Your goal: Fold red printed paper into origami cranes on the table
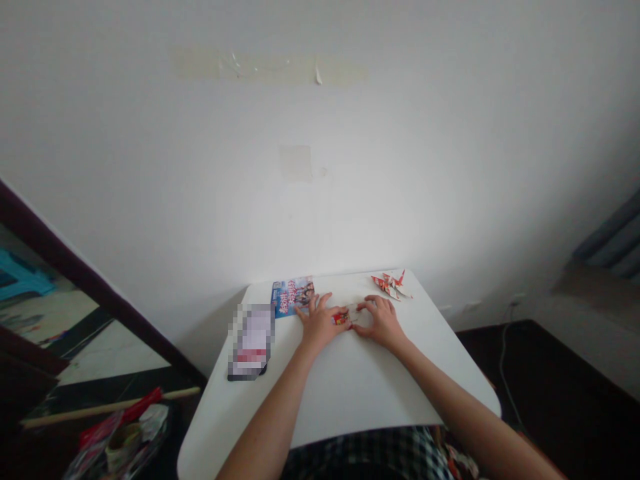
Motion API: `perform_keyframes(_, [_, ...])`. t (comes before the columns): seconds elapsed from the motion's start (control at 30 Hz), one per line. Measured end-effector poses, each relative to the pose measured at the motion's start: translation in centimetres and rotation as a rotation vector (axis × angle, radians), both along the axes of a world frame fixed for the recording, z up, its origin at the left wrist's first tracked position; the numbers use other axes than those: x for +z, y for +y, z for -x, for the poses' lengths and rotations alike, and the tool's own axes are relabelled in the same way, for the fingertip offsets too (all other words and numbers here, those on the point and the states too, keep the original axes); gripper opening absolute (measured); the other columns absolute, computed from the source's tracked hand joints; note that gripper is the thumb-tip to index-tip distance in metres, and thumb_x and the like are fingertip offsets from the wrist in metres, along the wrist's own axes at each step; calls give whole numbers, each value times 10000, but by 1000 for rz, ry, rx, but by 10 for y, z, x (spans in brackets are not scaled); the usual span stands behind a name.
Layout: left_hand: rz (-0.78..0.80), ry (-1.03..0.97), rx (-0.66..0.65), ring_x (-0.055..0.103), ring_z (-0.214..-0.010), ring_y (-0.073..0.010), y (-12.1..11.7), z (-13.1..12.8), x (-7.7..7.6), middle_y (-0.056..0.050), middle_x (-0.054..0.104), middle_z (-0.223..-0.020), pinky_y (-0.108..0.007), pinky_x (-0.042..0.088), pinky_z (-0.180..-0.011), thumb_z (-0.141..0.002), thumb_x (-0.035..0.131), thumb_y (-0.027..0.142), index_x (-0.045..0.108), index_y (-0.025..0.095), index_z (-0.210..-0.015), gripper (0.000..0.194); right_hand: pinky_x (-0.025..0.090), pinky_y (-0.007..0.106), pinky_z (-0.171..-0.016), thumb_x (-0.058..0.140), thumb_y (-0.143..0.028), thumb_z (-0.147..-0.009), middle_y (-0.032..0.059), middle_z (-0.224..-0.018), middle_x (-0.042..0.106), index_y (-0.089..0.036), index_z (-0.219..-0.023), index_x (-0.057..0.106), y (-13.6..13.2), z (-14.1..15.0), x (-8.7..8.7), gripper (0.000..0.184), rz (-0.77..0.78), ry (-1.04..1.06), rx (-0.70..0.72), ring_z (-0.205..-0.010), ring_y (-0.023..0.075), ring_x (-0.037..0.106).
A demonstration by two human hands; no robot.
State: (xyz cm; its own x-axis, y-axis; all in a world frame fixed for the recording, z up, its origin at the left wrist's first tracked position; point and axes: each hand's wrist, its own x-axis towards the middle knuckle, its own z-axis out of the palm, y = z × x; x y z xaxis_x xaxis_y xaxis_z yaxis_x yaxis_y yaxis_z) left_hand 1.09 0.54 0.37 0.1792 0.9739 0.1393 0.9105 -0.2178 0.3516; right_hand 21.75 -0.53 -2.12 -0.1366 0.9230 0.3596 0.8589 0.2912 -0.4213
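A small piece of folded paper (355, 313), printed red and yellow at its left end and pale at its right, lies low over the white table between my hands. My left hand (319, 325) has its thumb and index finger on the printed end, while its other fingers spread over the tabletop. On the pale end, the thumb and curled fingers of my right hand (384, 323) grip the paper. Fingertips cover part of it. Beyond my right hand sits a red and white folded paper figure (387, 287) with pointed ends.
A blue printed flyer (287, 300) lies at the table's back left. A phone-like slab (253, 340), blurred out, rests near the left edge. The white table (350, 400) stands against the wall (400, 167). A bag of odds and ends (125, 440) is on the floor at left.
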Motion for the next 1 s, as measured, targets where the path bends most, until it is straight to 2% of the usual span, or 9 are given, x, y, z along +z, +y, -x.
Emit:
perform_keyframes(0.23, [24, -12, -15, 227, -1509, -443, -1, 1, 2, 23, 433, -1605, -856, 46, -1105, -791, 726, 594, 730, 509, -1169, 387, 366, 542, -1111, 790, -509, -757, 100, -1318, 573, -295, -1128, 701, 1, -4, -4, 437, -38, -3, 33, -1243, 309, 520])
perform_keyframes(0.33, [24, -14, -45, 213, -1516, -451, -1, 5, 1, 28, 405, -1625, -850, 31, -1110, -824, 675, 614, 709, 521, -1204, 393, 397, 515, -1093, 772, -432, -800, 96, -1309, 579, -303, -1152, 704, 4, -9, -3, 381, -39, -8, 86, -1238, 294, 529])
perform_keyframes(0.47, [20, -2, -99, 202, -1515, -465, -1, 9, -1, 21, 371, -1647, -849, 4, -1108, -791, 677, 679, 674, 533, -1256, 488, 436, 473, -1059, 721, -335, -860, 95, -1264, 599, -311, -1186, 712, 8, -15, -3, 327, -53, -33, 110, -1216, 275, 546])
perform_keyframes(0.6, [-18, -18, -127, 292, -1474, -427, -3, 9, -1, 9, 476, -1578, -829, 6, -1135, -797, 710, 622, 652, 521, -1293, 510, 438, 473, -1059, 705, -305, -876, 94, -1259, 594, -334, -1230, 708, 8, -15, -3, 355, -55, -48, 108, -1215, 275, 540])
perform_keyframes(0.77, [-61, -35, -157, 452, -1342, -360, -3, 9, 4, -9, 661, -1371, -822, -10, -1136, -789, 748, 581, 697, 476, -1236, 461, 442, 469, -1062, 683, -302, -893, 105, -1247, 588, -306, -1248, 711, 10, -15, -5, 356, -50, -37, 95, -1211, 281, 532])
perform_keyframes(1.0, [-91, -25, -173, 497, -1320, -354, 0, 12, 4, 16, 695, -1341, -832, 10, -1121, -733, 786, 618, 720, 489, -1175, 465, 441, 457, -1064, 672, -310, -902, 109, -1225, 587, -297, -1246, 723, 12, -16, -8, 347, -45, -58, 78, -1192, 277, 534])
